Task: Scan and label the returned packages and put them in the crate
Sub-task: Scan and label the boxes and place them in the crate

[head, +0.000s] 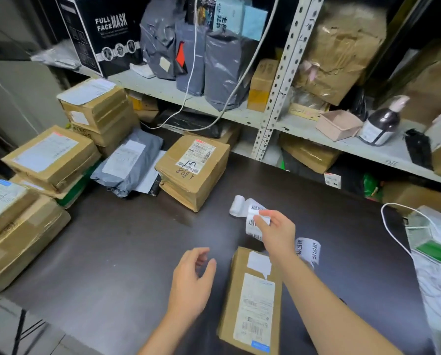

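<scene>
From my remote feed I see the right hand point(275, 233) pinching a strip of printed labels point(251, 226) just beyond the far end of a small cardboard package point(252, 303) lying on the dark table point(111, 252). The left hand point(191, 280) hovers, fingers loosely spread, just beside the package's left edge.

Right hand point(275, 231) pinching label strip point(256, 221), left hand point(191, 280) hovering beside cardboard package point(252, 303), dark table point(111, 252)
</scene>
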`<control>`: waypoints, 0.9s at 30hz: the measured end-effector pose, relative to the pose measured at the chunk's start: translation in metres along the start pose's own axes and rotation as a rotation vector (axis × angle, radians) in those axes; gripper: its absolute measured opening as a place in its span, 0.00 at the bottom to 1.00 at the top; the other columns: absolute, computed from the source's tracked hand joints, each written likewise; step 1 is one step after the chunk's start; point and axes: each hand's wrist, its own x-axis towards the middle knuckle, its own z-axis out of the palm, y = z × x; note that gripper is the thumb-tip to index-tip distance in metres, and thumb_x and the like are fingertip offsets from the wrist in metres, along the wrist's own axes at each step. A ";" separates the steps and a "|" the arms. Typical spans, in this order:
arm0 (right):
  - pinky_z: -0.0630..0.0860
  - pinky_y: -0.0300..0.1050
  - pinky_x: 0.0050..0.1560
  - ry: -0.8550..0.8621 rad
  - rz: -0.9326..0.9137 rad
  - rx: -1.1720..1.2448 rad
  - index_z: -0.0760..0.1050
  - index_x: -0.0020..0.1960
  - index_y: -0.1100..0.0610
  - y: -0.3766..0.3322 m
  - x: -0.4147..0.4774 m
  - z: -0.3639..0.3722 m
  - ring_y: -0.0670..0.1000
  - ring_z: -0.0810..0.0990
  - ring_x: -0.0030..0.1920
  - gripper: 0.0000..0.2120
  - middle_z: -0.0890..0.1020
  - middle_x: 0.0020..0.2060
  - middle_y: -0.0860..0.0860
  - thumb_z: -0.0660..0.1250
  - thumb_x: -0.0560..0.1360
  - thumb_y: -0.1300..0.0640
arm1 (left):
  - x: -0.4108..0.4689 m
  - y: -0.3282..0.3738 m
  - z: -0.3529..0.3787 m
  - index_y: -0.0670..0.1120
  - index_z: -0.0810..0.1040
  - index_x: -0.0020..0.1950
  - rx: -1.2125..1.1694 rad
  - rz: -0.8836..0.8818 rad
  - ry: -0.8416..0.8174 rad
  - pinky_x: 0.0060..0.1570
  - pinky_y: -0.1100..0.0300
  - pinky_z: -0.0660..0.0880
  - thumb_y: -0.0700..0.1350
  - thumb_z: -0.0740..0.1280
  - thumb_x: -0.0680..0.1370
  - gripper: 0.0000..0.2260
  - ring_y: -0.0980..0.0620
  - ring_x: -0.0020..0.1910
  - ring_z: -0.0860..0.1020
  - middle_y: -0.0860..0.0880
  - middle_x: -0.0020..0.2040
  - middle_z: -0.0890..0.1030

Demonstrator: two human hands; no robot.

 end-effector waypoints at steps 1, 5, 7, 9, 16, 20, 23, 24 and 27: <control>0.76 0.31 0.38 -0.048 -0.049 -0.013 0.81 0.45 0.47 0.001 -0.006 -0.008 0.41 0.83 0.43 0.11 0.85 0.47 0.48 0.74 0.73 0.64 | 0.003 0.009 0.004 0.56 0.79 0.52 -0.064 -0.007 -0.011 0.49 0.67 0.73 0.42 0.71 0.77 0.09 0.62 0.50 0.78 0.55 0.48 0.81; 0.80 0.37 0.50 -0.246 -0.152 0.022 0.80 0.57 0.48 0.005 -0.025 -0.031 0.42 0.84 0.53 0.18 0.85 0.53 0.45 0.71 0.75 0.68 | 0.014 0.044 0.023 0.52 0.80 0.58 -0.221 -0.093 -0.129 0.47 0.77 0.71 0.46 0.71 0.78 0.10 0.65 0.51 0.78 0.56 0.52 0.82; 0.81 0.40 0.50 -0.318 -0.148 0.036 0.78 0.61 0.48 0.006 -0.030 -0.040 0.44 0.84 0.55 0.21 0.85 0.55 0.45 0.70 0.75 0.69 | 0.018 0.055 0.032 0.55 0.77 0.61 -0.227 -0.139 -0.221 0.45 0.74 0.72 0.50 0.71 0.78 0.13 0.67 0.53 0.77 0.59 0.55 0.80; 0.81 0.39 0.50 -0.412 -0.126 0.014 0.77 0.63 0.46 0.004 -0.033 -0.046 0.44 0.84 0.55 0.23 0.85 0.56 0.45 0.69 0.76 0.69 | 0.021 0.061 0.040 0.53 0.78 0.61 -0.280 -0.180 -0.291 0.45 0.73 0.72 0.50 0.71 0.77 0.13 0.65 0.55 0.79 0.59 0.55 0.82; 0.74 0.43 0.56 -0.256 -0.139 -0.467 0.67 0.70 0.44 0.007 -0.012 -0.097 0.50 0.79 0.60 0.30 0.82 0.56 0.46 0.67 0.73 0.64 | 0.035 0.064 0.060 0.43 0.83 0.44 -0.279 -0.241 -0.159 0.36 0.74 0.73 0.38 0.71 0.77 0.03 0.57 0.39 0.80 0.48 0.41 0.84; 0.67 0.50 0.62 -0.317 -0.070 -1.170 0.57 0.78 0.45 0.022 0.015 -0.136 0.56 0.63 0.69 0.37 0.71 0.68 0.46 0.69 0.73 0.53 | 0.045 0.065 0.059 0.40 0.82 0.49 -0.305 -0.282 -0.098 0.37 0.68 0.73 0.38 0.69 0.78 0.02 0.52 0.44 0.80 0.44 0.45 0.84; 0.69 0.47 0.58 -0.355 0.024 -1.180 0.63 0.76 0.47 0.034 0.026 -0.148 0.54 0.71 0.64 0.32 0.80 0.57 0.48 0.64 0.73 0.61 | 0.051 0.064 0.057 0.41 0.81 0.51 -0.304 -0.306 -0.064 0.37 0.63 0.71 0.39 0.67 0.79 0.03 0.51 0.45 0.80 0.44 0.46 0.84; 0.72 0.46 0.56 -0.324 0.042 -1.107 0.67 0.74 0.48 0.036 0.028 -0.151 0.54 0.75 0.60 0.30 0.82 0.53 0.48 0.63 0.73 0.63 | 0.052 0.065 0.057 0.41 0.81 0.50 -0.300 -0.307 -0.057 0.36 0.63 0.70 0.39 0.67 0.79 0.03 0.52 0.45 0.80 0.46 0.45 0.83; 0.77 0.44 0.51 -0.181 0.045 -0.854 0.78 0.65 0.53 0.038 0.027 -0.154 0.53 0.79 0.52 0.22 0.84 0.48 0.49 0.61 0.74 0.65 | 0.057 0.065 0.057 0.44 0.80 0.47 -0.280 -0.315 -0.037 0.35 0.62 0.70 0.38 0.67 0.79 0.03 0.51 0.45 0.80 0.47 0.44 0.83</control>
